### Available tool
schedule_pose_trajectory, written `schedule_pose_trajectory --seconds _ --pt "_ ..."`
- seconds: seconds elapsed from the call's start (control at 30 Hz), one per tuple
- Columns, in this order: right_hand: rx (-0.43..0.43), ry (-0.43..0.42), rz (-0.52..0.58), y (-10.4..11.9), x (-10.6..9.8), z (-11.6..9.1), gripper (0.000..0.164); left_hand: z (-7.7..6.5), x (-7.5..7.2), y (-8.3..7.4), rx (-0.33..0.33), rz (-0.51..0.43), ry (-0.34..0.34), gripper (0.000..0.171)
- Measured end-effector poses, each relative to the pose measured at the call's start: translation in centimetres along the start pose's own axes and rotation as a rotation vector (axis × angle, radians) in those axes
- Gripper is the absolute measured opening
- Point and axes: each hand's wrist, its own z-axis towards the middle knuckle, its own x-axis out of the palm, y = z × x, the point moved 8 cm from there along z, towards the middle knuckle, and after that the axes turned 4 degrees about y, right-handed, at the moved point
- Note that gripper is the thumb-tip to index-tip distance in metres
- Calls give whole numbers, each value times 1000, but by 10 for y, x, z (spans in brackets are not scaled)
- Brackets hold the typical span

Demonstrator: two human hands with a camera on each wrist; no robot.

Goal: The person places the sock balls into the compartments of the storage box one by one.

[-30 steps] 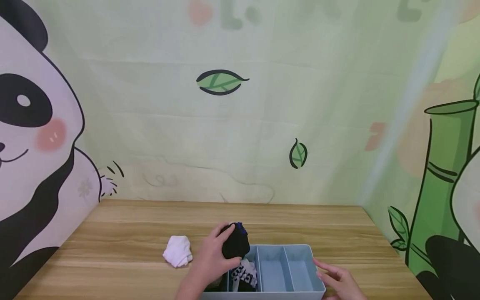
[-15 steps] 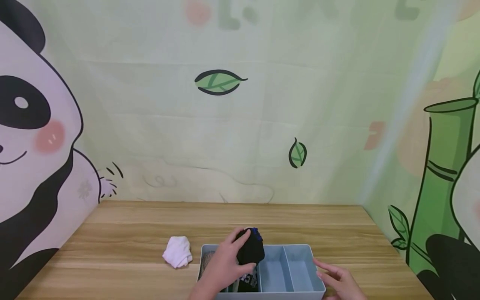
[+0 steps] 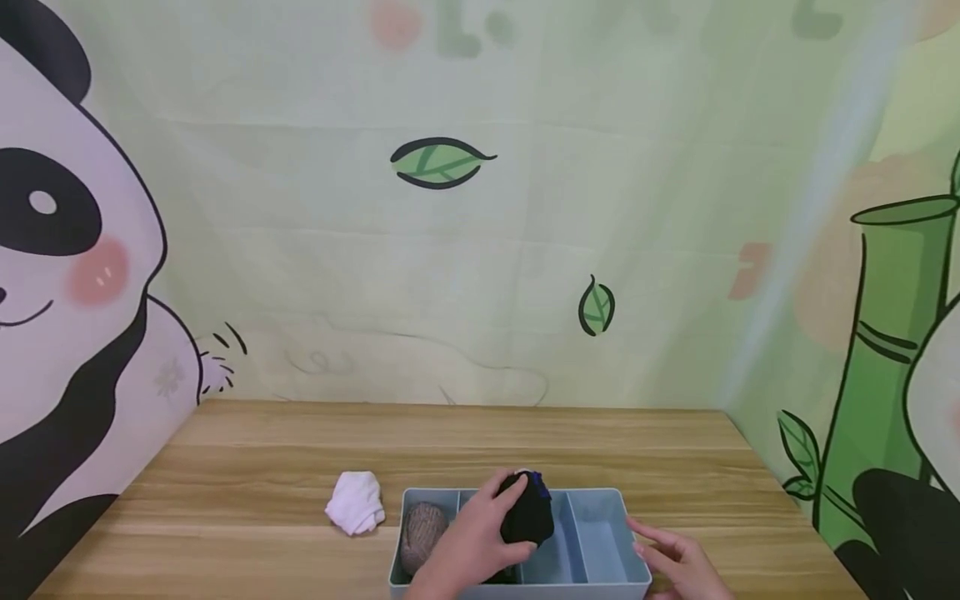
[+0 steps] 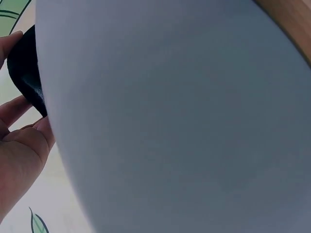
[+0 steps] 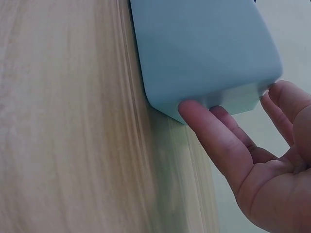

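Note:
My left hand [image 3: 472,537] grips a balled-up black sock [image 3: 528,512] with a blue patch at its upper edge. It holds the sock over the third compartment from the left of a blue-grey divided box [image 3: 517,592]. In the left wrist view the box wall [image 4: 170,121] hides most of the scene, leaving part of the black sock [image 4: 24,70] and the fingers at the left. My right hand [image 3: 682,562] rests its fingertips on the box's right end. The right wrist view shows the thumb and fingers [image 5: 216,136] extended against that end wall.
A grey-brown balled sock [image 3: 422,535] lies in the leftmost compartment. My left hand mostly covers the second one, where something dark shows. On the wooden table [image 3: 247,475], left of the box, sits a white balled sock [image 3: 356,503]. A printed backdrop [image 3: 517,208] stands behind.
My left hand has carried the black sock rightward and lower, from over the second compartment to the third. The grey-brown sock has come into view. My right hand and the box stay put.

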Motion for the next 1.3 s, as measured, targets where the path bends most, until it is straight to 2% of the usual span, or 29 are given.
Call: schedule_pose_trajectory --seconds 0.17,0.3,0.53,0.93,1.17,1.3 --pt "-16 -4 -6 0 -1 0 57 4 7 -5 21 15 -1 68" --pt "-14 -3 -9 0 -1 0 57 7 15 -6 -7 13 27 68" --pt "-14 -9 -8 0 -1 -1 55 13 30 -6 -17 110 66 67" --pt "33 -20 -2 -2 -2 0 55 23 45 -3 -71 129 141 65" --pt "9 -10 15 -1 -1 0 55 25 51 -5 -37 207 129 65" --pt "-21 -1 17 -1 -1 0 48 27 57 -1 -60 231 171 62"
